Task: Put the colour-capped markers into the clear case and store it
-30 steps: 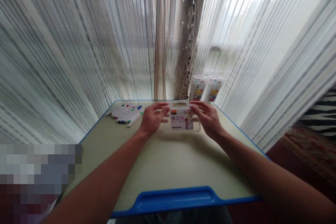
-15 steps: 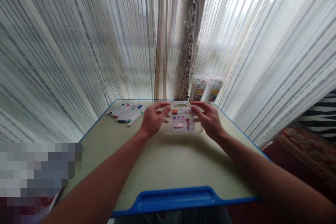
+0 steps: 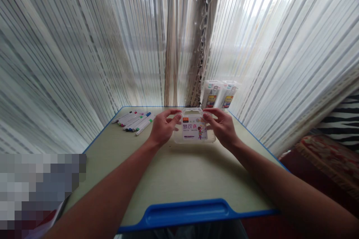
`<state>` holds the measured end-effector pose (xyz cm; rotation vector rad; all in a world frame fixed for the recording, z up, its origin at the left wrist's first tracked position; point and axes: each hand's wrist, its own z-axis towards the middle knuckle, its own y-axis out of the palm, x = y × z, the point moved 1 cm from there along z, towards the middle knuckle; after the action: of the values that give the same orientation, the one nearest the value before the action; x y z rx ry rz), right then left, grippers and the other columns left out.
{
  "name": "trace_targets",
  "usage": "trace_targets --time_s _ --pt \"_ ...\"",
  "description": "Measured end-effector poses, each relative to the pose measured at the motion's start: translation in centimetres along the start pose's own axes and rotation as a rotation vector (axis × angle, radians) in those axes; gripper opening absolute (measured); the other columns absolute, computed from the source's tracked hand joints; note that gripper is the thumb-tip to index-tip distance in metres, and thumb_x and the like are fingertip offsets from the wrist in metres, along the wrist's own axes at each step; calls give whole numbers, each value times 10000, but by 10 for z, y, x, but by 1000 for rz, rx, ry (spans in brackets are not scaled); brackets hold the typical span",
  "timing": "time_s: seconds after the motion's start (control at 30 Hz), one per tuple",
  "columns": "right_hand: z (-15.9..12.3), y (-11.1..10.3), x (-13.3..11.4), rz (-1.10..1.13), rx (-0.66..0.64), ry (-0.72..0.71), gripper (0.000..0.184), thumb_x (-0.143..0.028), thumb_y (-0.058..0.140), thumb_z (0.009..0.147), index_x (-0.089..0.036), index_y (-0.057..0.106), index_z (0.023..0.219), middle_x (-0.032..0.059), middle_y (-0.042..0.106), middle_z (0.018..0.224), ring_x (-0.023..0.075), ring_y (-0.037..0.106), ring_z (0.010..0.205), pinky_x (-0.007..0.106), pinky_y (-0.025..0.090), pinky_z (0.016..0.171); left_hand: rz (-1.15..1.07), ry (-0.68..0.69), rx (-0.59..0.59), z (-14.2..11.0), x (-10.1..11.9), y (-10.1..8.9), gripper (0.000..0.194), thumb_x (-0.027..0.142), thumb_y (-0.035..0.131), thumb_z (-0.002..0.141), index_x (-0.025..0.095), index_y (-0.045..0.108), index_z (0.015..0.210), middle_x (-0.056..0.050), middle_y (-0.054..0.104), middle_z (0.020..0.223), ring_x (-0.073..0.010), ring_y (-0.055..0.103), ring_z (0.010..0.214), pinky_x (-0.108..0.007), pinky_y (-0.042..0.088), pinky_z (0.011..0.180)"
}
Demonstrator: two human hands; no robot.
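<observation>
A clear plastic marker case (image 3: 195, 130) with a handle on top and a printed label stands upright over the far middle of the table, label facing me. My left hand (image 3: 165, 125) grips its upper left corner between thumb and fingers. On the other side, my right hand (image 3: 222, 124) pinches the upper right corner the same way. The case looks shut, and I make out no markers inside it. Left of my left hand, several white markers (image 3: 133, 121) with coloured caps lie in a loose bunch on the table.
The pale table (image 3: 179, 175) has a blue edge and a blue tray groove (image 3: 187, 209) at the front. Two clear cases (image 3: 211, 97) stand upright behind its far right side. Striped string curtains (image 3: 134, 37) hang close behind. A patterned fringed cloth (image 3: 331, 157) lies at the right.
Both hands keep the same grip on the marker case. The view has shifted very slightly; the case and markers otherwise look unmoved.
</observation>
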<state>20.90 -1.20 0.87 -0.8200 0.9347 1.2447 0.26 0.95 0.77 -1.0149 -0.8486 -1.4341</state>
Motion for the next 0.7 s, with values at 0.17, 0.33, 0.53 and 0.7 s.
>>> trace_targets --time_s 0.17,0.33,0.53,0.7 --pt "0 0 3 15 -8 -6 436 -494 754 717 -187 662 1013 51 704 944 211 707 751 297 616 490 19 0 -16 0 0 0 402 420 707 768 125 674 1039 -120 718 980 -199 700 723 -259 573 486" --pt "1 1 3 24 24 31 557 -494 768 697 -185 629 1140 83 673 1094 222 707 802 294 618 498 -2 -7 10 0 1 1 420 374 705 774 128 655 1110 -136 694 1089 -173 690 706 -243 562 481" --pt "1 1 3 32 11 44 460 -489 764 702 -180 664 1028 58 704 943 224 705 779 284 601 479 -74 -49 11 0 2 3 391 328 701 766 124 667 1098 -139 681 1119 -165 672 723 -247 560 478" --pt "0 1 2 44 6 21 368 -467 768 703 -189 673 926 30 698 865 208 697 740 274 589 466 -87 -51 -8 0 3 3 372 353 697 767 100 694 1038 -124 719 951 -181 655 736 -275 577 505"
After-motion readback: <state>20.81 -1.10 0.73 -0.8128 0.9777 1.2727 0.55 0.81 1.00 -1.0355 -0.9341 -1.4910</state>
